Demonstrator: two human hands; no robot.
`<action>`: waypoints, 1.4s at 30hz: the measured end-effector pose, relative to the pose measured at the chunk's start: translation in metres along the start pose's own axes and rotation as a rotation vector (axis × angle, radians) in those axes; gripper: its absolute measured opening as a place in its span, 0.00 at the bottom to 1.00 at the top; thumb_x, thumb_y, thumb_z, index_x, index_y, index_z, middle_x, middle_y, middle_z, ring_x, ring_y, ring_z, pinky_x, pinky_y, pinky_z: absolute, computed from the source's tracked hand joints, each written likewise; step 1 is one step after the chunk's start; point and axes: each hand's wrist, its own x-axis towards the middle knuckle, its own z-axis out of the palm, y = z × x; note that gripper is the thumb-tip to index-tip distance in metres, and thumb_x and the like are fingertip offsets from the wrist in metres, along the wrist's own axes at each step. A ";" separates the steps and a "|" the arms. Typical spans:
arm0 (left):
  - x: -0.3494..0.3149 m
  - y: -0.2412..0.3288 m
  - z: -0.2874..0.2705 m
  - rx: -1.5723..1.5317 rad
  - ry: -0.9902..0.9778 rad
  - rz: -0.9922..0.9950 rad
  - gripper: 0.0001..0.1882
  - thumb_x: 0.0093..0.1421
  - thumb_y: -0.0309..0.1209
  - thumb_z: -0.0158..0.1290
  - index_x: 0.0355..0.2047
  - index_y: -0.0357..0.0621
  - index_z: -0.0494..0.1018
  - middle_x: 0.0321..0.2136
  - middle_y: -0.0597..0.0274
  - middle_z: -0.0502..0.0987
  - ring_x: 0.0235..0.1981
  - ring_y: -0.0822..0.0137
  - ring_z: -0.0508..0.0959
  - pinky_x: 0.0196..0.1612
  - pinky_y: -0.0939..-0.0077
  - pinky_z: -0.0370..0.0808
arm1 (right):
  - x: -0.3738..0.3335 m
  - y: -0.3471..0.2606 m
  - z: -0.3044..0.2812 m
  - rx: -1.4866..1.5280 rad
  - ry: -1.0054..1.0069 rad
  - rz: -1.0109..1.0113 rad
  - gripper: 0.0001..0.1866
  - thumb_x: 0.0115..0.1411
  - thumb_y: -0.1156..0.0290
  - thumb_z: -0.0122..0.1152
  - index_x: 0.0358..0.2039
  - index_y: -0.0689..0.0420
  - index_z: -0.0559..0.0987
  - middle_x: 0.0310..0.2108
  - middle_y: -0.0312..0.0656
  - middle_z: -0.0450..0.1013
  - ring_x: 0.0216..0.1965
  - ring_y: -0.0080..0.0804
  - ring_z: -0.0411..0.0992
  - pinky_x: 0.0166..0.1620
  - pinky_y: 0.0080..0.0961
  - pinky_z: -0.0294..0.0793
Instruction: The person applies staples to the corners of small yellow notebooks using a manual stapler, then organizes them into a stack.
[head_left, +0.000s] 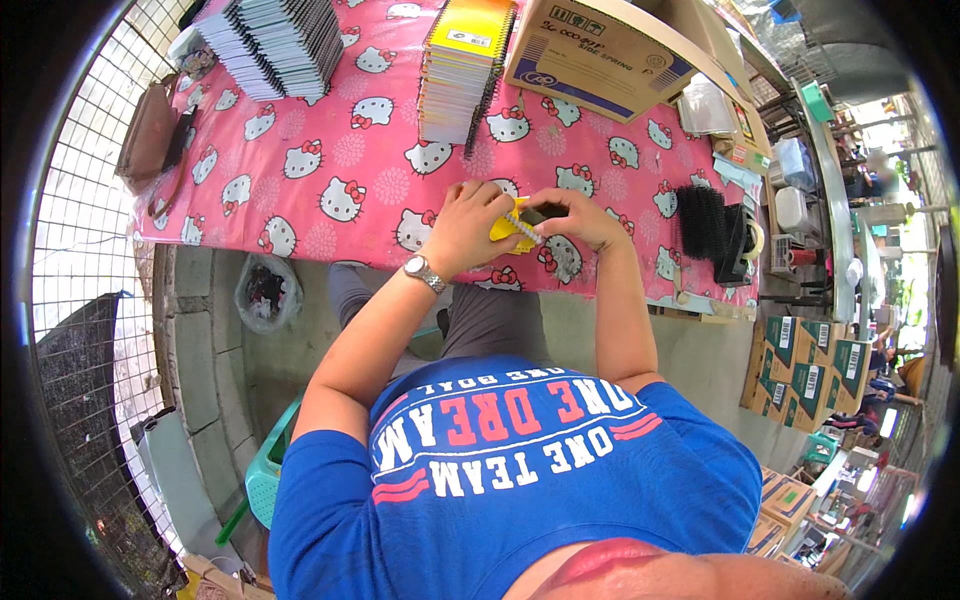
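Clock centre = the yellow booklet (506, 230), 12 pointing away from you.

Booklet sits between your two hands, over the near edge zone of the desk (380, 150), pink cat-print cover under it. Small, yellow, with a pale strip (527, 231) showing along its right part; fingers hide much of the rest, so pages and binding are hard to read.

Your left grip (468, 222): closed on the booklet from 9 o'clock, fingers bent over it. Silver watch (424, 272) on that wrist. Your right grip (578, 218): at 3 o'clock, thumb and index curled in at the strip's end. Can't tell if that pinch is fully closed; there's a dark gap between thumb and index.

Around you on the desk:
- Between 11 and 12: notebook stack (463, 85), spiral-bound, yellow cover on top.
- 10: twin notebook piles (270, 50), side by side, dark coils showing.
- Between 9 and 10: brown bag (148, 138) at the desk's left edge.
- 1: open cardboard box (600, 62), blue band low on its face.
- 2: clear plastic container (706, 106).
- 3: black bristly bundle (700, 222), tape dispenser (737, 246) just beside it.

Off the desk: clear bag (268, 292) with dark contents between 8 and 9, green stool (266, 475) between 7 and 8, stacked cartons (806, 374) at 4.
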 end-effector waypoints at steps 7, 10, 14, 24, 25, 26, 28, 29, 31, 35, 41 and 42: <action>0.003 -0.031 -0.009 -0.132 -0.021 -0.056 0.20 0.46 0.35 0.64 0.39 0.45 0.72 0.40 0.57 0.71 0.46 0.53 0.72 0.50 0.62 0.71 | 0.008 -0.001 0.002 0.293 -0.140 -0.385 0.27 0.47 0.63 0.67 0.48 0.59 0.77 0.45 0.40 0.75 0.47 0.29 0.71 0.53 0.27 0.69; 0.007 -0.039 -0.006 -0.261 -0.060 -0.083 0.19 0.47 0.32 0.63 0.39 0.44 0.72 0.40 0.56 0.71 0.44 0.53 0.73 0.49 0.63 0.72 | 0.020 -0.007 0.005 0.170 -0.065 -0.281 0.27 0.48 0.61 0.67 0.48 0.61 0.78 0.45 0.40 0.75 0.48 0.29 0.71 0.54 0.27 0.68; 0.005 -0.040 -0.004 -0.441 -0.104 -0.136 0.17 0.49 0.29 0.62 0.39 0.41 0.72 0.39 0.55 0.71 0.40 0.53 0.75 0.45 0.67 0.74 | 0.022 -0.012 0.006 -0.065 0.003 -0.156 0.27 0.48 0.62 0.67 0.47 0.62 0.78 0.45 0.39 0.76 0.48 0.25 0.70 0.54 0.24 0.66; 0.006 -0.035 -0.002 -0.518 -0.031 -0.287 0.15 0.53 0.29 0.61 0.40 0.39 0.74 0.36 0.51 0.77 0.38 0.55 0.78 0.44 0.68 0.74 | 0.016 0.065 -0.045 -0.865 0.839 -0.411 0.39 0.49 0.54 0.70 0.59 0.58 0.70 0.56 0.54 0.69 0.56 0.50 0.66 0.59 0.41 0.65; 0.002 -0.031 -0.001 -0.535 0.016 -0.406 0.15 0.54 0.28 0.61 0.41 0.39 0.74 0.35 0.52 0.78 0.35 0.57 0.78 0.41 0.69 0.75 | 0.002 0.077 -0.048 -0.793 0.853 -0.357 0.43 0.51 0.51 0.67 0.63 0.59 0.63 0.59 0.56 0.65 0.57 0.55 0.64 0.61 0.44 0.62; 0.000 -0.028 -0.002 -0.547 0.065 -0.527 0.15 0.55 0.28 0.60 0.42 0.38 0.75 0.34 0.52 0.79 0.32 0.59 0.79 0.39 0.71 0.75 | -0.011 0.097 -0.037 -0.976 0.983 -0.271 0.42 0.53 0.51 0.65 0.63 0.59 0.63 0.59 0.57 0.65 0.57 0.57 0.64 0.61 0.46 0.61; -0.011 -0.025 0.002 -0.578 0.131 -0.524 0.13 0.57 0.29 0.59 0.43 0.39 0.76 0.31 0.57 0.79 0.29 0.67 0.77 0.36 0.75 0.74 | -0.036 0.132 -0.005 -1.272 1.059 -0.141 0.38 0.57 0.53 0.62 0.63 0.59 0.63 0.57 0.57 0.66 0.57 0.59 0.63 0.60 0.48 0.62; -0.014 -0.024 0.005 -0.629 0.184 -0.521 0.12 0.59 0.29 0.58 0.43 0.40 0.77 0.28 0.62 0.79 0.27 0.74 0.75 0.33 0.78 0.73 | -0.045 0.139 0.012 -1.393 1.007 -0.080 0.35 0.59 0.54 0.60 0.62 0.59 0.64 0.56 0.57 0.66 0.56 0.59 0.64 0.58 0.50 0.62; -0.016 -0.023 0.008 -0.659 0.220 -0.549 0.12 0.60 0.29 0.57 0.44 0.40 0.77 0.28 0.62 0.79 0.26 0.75 0.74 0.32 0.79 0.73 | -0.058 0.137 0.031 -1.245 0.993 -0.039 0.33 0.60 0.56 0.59 0.62 0.59 0.65 0.54 0.56 0.67 0.55 0.57 0.65 0.57 0.49 0.63; -0.022 -0.025 0.010 -0.573 0.306 -0.482 0.11 0.62 0.27 0.56 0.45 0.40 0.76 0.28 0.60 0.79 0.24 0.75 0.74 0.29 0.80 0.73 | -0.050 0.085 0.077 -0.614 1.021 -0.212 0.30 0.58 0.62 0.61 0.59 0.59 0.68 0.49 0.53 0.69 0.50 0.51 0.67 0.53 0.44 0.66; -0.018 -0.016 0.007 -0.482 0.317 -0.424 0.14 0.57 0.21 0.57 0.45 0.39 0.75 0.32 0.54 0.79 0.28 0.69 0.79 0.31 0.77 0.75 | -0.024 0.008 0.121 -0.554 0.746 -0.441 0.30 0.51 0.63 0.69 0.54 0.60 0.74 0.47 0.49 0.69 0.50 0.47 0.67 0.54 0.39 0.66; -0.019 -0.017 0.009 -0.480 0.318 -0.427 0.14 0.57 0.21 0.57 0.45 0.39 0.75 0.32 0.54 0.79 0.28 0.69 0.79 0.31 0.77 0.75 | -0.018 0.005 0.125 -0.610 0.770 -0.498 0.30 0.50 0.63 0.70 0.52 0.60 0.75 0.48 0.49 0.69 0.50 0.46 0.66 0.55 0.39 0.65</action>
